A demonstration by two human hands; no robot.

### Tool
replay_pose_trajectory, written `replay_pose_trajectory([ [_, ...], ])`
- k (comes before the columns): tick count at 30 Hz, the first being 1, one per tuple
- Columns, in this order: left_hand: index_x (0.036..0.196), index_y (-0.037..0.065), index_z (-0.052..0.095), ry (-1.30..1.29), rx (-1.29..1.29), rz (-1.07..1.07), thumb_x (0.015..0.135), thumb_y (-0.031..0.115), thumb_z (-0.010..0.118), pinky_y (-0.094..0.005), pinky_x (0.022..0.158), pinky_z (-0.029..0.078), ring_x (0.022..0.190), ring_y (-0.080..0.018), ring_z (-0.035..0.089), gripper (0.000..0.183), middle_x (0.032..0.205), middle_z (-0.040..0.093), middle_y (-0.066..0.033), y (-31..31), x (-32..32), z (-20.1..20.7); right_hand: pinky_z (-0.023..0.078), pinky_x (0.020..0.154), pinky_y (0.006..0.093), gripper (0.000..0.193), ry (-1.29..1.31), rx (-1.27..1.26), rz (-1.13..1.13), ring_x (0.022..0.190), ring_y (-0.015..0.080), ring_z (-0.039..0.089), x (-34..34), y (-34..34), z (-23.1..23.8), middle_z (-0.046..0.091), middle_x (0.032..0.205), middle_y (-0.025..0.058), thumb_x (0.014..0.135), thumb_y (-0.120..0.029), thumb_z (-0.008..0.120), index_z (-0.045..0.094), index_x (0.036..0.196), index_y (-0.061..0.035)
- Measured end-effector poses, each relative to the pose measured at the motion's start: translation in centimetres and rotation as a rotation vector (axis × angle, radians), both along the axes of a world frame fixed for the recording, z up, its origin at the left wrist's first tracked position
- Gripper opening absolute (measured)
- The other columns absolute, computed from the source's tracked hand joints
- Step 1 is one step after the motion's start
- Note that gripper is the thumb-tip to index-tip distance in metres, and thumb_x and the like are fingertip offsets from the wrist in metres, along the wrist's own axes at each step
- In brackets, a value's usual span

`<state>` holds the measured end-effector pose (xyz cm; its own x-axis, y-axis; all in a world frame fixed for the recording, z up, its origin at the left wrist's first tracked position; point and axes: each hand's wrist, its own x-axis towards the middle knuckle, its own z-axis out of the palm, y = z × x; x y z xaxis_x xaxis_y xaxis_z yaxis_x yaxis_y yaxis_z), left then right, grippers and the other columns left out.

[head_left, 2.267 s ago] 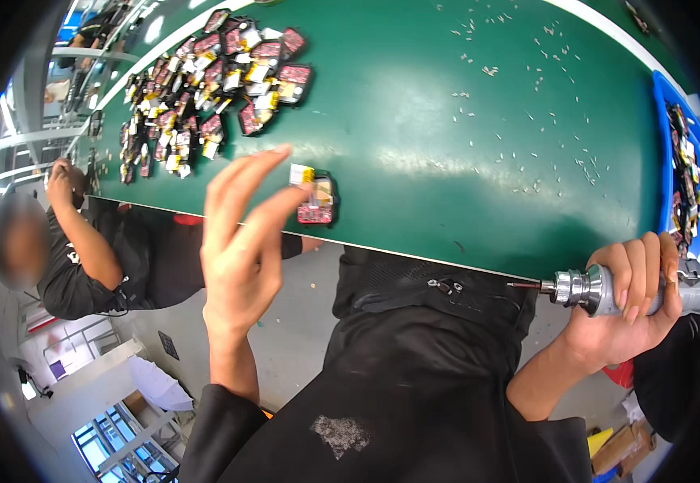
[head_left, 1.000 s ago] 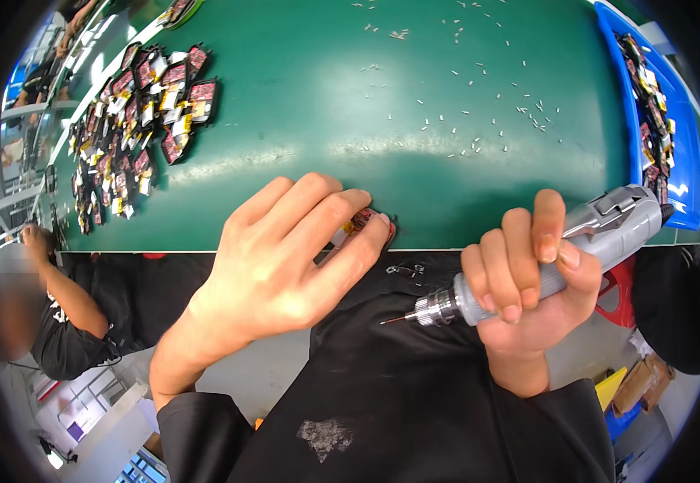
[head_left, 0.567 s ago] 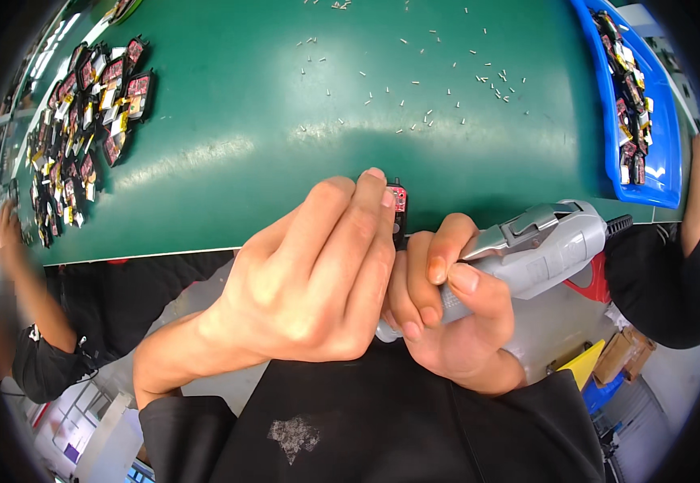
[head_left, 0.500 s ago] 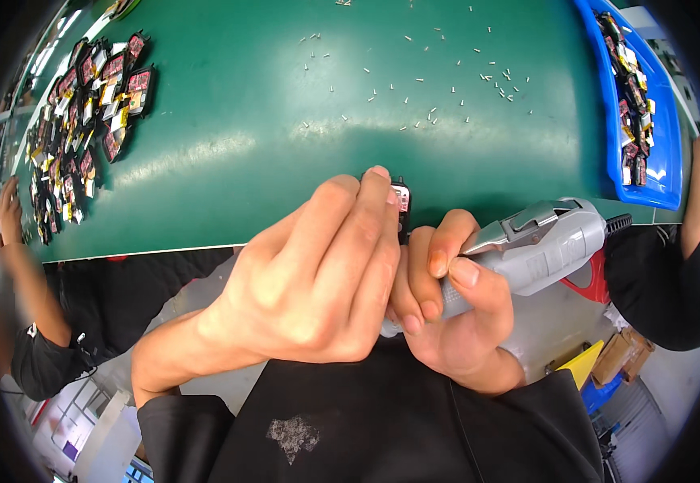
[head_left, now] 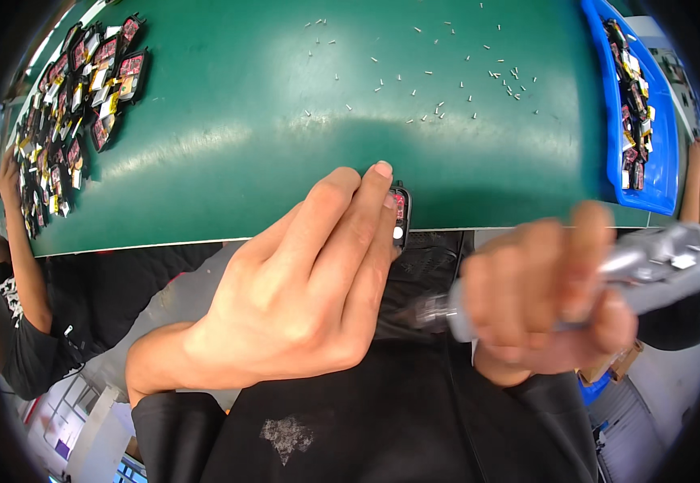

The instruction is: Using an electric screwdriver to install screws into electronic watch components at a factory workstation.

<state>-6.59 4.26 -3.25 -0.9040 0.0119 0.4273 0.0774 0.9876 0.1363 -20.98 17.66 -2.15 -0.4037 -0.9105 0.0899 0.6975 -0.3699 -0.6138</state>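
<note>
My left hand [head_left: 298,278] is closed over a small black plastic case [head_left: 401,211] with a red circuit board inside, at the near edge of the green table. Its fingers cover most of the case; only the right side shows. In my right hand [head_left: 539,286] is a grey electric screwdriver [head_left: 660,270], with its tip end [head_left: 430,311] pointing left toward my body. That hand and the tool are blurred by motion, off the table's near edge and apart from the case.
Several tiny silver screws [head_left: 439,105] lie scattered over the far middle of the green table [head_left: 229,145]. Many black cases with circuit boards [head_left: 84,97] are heaped at left. A blue bin [head_left: 662,161] at right holds more. Other people's arms [head_left: 32,274] show at both sides.
My right hand has swung right with the electric screwdriver, away from the case. The left hand stays on the case with little movement. The view has shifted slightly.
</note>
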Motion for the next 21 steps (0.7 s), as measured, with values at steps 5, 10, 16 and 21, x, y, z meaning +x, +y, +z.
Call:
replay_pose_trajectory([
  [5,0.098,-0.016,0.061,-0.098,0.026,0.022,0.067,-0.002,0.069,-0.0360,0.065,0.056,0.085,-0.0345,0.062,0.035,0.105,0.063,-0.0259,0.1,0.6,0.1,0.038,0.047,0.0216,0.018,0.197,-0.103,-0.161,0.041,0.0088,0.048,-3.4,-1.4,2.2,0.047,0.056,0.0000,0.083,-0.018,0.059,0.044,0.086,-0.0092],
  [10,0.096,-0.017,0.062,-0.033,0.019,0.050,0.066,-0.006,0.068,-0.0355,0.067,0.057,0.087,-0.0338,0.064,0.032,0.104,0.064,-0.0258,0.3,0.7,-0.7,0.037,0.053,0.0222,0.018,0.275,-0.074,-0.134,0.047,0.0087,0.046,-4.4,-3.2,1.9,0.044,0.056,-0.0010,0.082,-0.020,0.058,0.044,0.087,-0.0088],
  [16,0.092,-0.016,0.063,0.022,0.017,0.059,0.063,-0.010,0.069,-0.0343,0.065,0.058,0.084,-0.0322,0.064,0.030,0.099,0.065,-0.0247,0.0,0.7,-1.4,0.034,0.053,0.0237,0.017,0.320,0.008,-0.093,0.047,0.0087,0.044,-4.3,-3.8,1.3,0.043,0.057,-0.0007,0.085,-0.023,0.053,0.044,0.087,-0.0084],
  [21,0.089,-0.016,0.064,0.047,0.035,0.057,0.062,-0.009,0.069,-0.0336,0.064,0.057,0.083,-0.0319,0.065,0.028,0.096,0.065,-0.0240,0.1,0.5,-1.7,0.035,0.053,0.0249,0.015,0.334,-0.003,-0.027,0.046,0.0097,0.044,-4.4,-4.0,1.0,0.044,0.058,-0.0001,0.086,-0.023,0.051,0.043,0.084,-0.0101],
])
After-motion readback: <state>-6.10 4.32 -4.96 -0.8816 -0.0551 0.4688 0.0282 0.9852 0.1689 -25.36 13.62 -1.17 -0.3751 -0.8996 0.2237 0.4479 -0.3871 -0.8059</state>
